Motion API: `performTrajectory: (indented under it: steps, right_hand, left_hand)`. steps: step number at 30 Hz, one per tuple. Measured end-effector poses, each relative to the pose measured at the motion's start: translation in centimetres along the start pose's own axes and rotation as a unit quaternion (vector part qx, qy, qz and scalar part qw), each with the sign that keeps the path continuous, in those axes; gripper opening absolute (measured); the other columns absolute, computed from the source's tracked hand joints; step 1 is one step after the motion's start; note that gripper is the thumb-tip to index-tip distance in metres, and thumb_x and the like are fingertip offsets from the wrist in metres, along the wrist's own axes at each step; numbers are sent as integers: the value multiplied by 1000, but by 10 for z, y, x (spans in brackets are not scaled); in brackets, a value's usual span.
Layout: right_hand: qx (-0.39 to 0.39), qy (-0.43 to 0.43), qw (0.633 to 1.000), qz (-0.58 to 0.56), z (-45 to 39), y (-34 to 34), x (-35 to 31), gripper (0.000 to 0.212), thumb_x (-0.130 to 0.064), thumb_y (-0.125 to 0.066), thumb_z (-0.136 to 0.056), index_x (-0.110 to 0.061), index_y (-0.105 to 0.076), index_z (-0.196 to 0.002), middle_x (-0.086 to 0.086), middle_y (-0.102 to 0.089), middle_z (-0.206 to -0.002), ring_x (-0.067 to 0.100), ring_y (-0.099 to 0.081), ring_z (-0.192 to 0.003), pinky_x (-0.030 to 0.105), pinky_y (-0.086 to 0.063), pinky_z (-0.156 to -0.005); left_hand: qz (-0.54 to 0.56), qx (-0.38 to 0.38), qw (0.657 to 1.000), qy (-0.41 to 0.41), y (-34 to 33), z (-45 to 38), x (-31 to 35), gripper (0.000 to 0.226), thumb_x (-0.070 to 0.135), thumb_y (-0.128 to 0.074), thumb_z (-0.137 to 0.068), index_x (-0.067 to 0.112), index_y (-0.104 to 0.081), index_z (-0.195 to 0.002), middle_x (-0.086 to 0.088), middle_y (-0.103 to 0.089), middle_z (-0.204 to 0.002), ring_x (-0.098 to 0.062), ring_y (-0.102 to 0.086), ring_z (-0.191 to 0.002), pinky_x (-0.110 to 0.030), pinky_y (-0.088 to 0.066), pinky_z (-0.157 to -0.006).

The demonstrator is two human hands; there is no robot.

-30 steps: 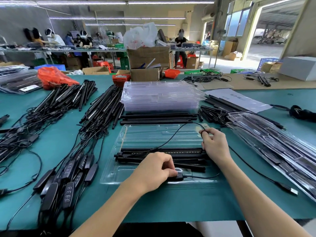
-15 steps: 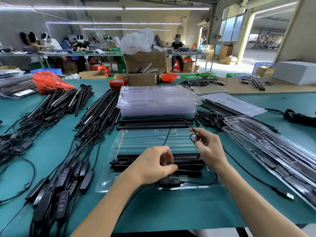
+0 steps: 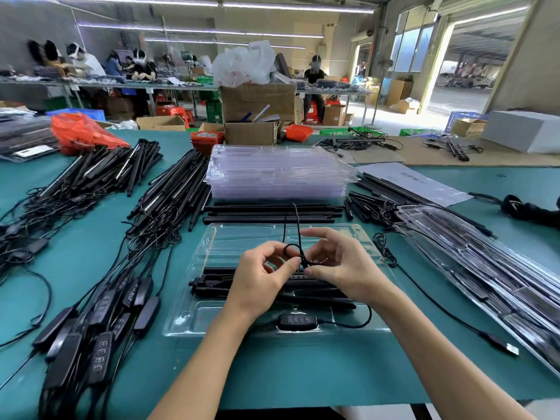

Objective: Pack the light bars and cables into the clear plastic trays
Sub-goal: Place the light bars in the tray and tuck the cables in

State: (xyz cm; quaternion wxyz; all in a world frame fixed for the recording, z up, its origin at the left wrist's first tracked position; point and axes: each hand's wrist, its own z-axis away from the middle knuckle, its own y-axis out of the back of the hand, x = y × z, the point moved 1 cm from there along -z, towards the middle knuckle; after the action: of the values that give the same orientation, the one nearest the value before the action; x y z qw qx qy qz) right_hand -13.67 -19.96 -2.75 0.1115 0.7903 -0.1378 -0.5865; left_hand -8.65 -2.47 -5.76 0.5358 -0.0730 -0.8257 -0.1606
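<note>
A clear plastic tray (image 3: 209, 321) lies open on the green table in front of me. Black light bars (image 3: 212, 284) lie across its middle, and a black controller (image 3: 297, 320) sits in its near slot. Above the tray my left hand (image 3: 260, 277) and my right hand (image 3: 342, 265) meet, both pinching a thin black cable (image 3: 295, 228) folded into a small loop between the fingertips. The cable's free length trails right to a USB plug (image 3: 504, 345) on the table.
A stack of clear trays (image 3: 278, 174) stands behind, with loose black bars (image 3: 269, 214) before it. Bundles of bars and controllers (image 3: 100, 322) cover the left side. Filled trays (image 3: 491, 268) lie at the right. Boxes and people sit at the back.
My left hand left the controller in the tray's near slot and rose to meet the right hand. Both hands gathered the cable into a loop above the tray.
</note>
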Motion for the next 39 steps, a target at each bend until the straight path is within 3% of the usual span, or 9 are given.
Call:
performTrajectory:
  steps: [5, 12, 21, 25, 29, 33, 36, 39]
  right_hand:
    - [-22, -25, 999, -26, 2, 3, 8, 49, 8, -76, -80, -22, -64, -117, 1, -69, -84, 15, -64, -79, 32, -52, -81]
    - [-16, -83, 989, -121, -1, 1, 2, 45, 8, -68, -87, -14, -58, -125, 1, -59, -75, 19, -52, -70, 26, -47, -64]
    - [24, -86, 995, -36, -2, -3, 0, 42, 7, -63, -86, -20, -59, -118, -1, -57, -77, 7, -50, -62, 18, -40, -53]
    - [35, -74, 996, -23, -3, -7, 0, 44, 9, -62, -84, -23, -58, -113, -2, -57, -75, 5, -49, -59, 16, -40, -57]
    - [27, -82, 996, -25, -2, -7, 0, 44, 8, -64, -83, -22, -55, -114, -8, -58, -66, 10, -48, -59, 19, -39, -57]
    - [6, -108, 994, -15, -1, -11, -2, 54, 5, -67, -81, -19, -45, -123, -2, -58, -66, 18, -45, -60, 26, -36, -55]
    - [-7, -115, 993, -5, 0, -13, -6, 60, 1, -69, -79, -22, -38, -125, -2, -56, -66, 12, -44, -54, 23, -37, -51]
    - [-27, -116, 993, 20, 1, -14, -12, 63, -1, -68, -79, -25, -34, -125, -3, -54, -64, 9, -43, -50, 21, -37, -48]
  left_hand:
    - [-18, 7, 1000, 10, -4, 1, -2, 7, 28, -73, -76, 24, -67, -77, 17, -60, -59, -1, -46, -51, -15, -39, -52]
    - [-3, 25, 1000, -10, 0, 2, -2, 5, 31, -66, -79, 27, -64, -82, 15, -60, -66, -4, -48, -56, -19, -41, -53]
    - [16, 9, 1000, -17, -1, 3, -1, 4, 25, -70, -83, 28, -68, -84, 14, -66, -72, -4, -55, -63, -19, -45, -59]
    - [18, 9, 1000, -8, -3, 3, -1, 5, 23, -71, -81, 25, -69, -84, 14, -67, -73, -2, -57, -64, -17, -45, -60]
    - [2, 7, 1000, -8, -2, 5, 0, 4, 26, -70, -79, 26, -69, -83, 9, -66, -71, -5, -54, -61, -20, -45, -57]
    - [-25, 2, 1000, -13, -4, 7, 2, 5, 26, -69, -78, 22, -68, -81, 5, -65, -67, -3, -48, -53, -18, -41, -52]
    - [-28, 11, 1000, -7, -5, 8, 4, 5, 24, -68, -75, 20, -66, -78, 11, -63, -63, -2, -49, -52, -16, -40, -52]
    - [-21, 42, 999, 3, -3, 8, 6, 9, 24, -67, -71, 17, -65, -76, 2, -67, -67, -8, -54, -55, -23, -44, -51]
